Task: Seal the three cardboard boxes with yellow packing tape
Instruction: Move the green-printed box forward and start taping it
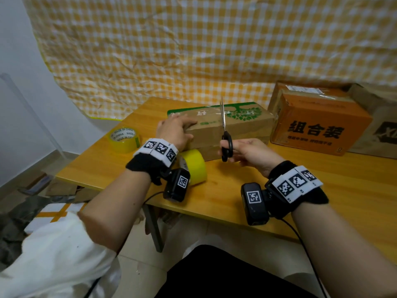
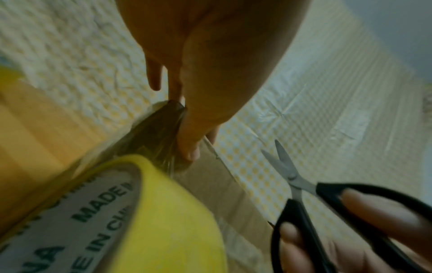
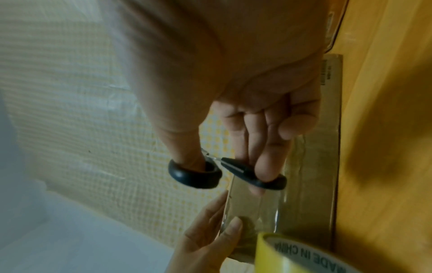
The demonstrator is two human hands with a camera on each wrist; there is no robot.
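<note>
Room: wooden table [image 1: 322,179] in front of a yellow checked cloth [image 1: 193,50]; I take the green-printed box [image 1: 236,125] as my landmark.
Right hand: my right hand [image 1: 251,152] grasps the black-handled scissors [image 1: 225,134], thumb in one ring and fingers in the other, blades pointing up and a little parted, just in front of the box.
Left hand: my left hand [image 1: 175,131] presses with straight fingers on the left end of the box, thumb on its front face, over a shiny strip of tape.
Tape roll: the yellow tape roll [image 1: 193,166] lies against the front left corner of the box, just under my left wrist; I cannot tell if the strip joins it.
Step, as I judge: cutting the strip from the roll.
How to do well: keep the left fingers firm on the tape, bring the blades down near the roll, cut square, then smooth the end.
Further out: second tape roll [image 1: 124,137] lies left of the box; orange box [image 1: 318,123] stands right of it, touching or nearly; a third box [image 1: 382,125] is beyond, partly hidden.
</note>
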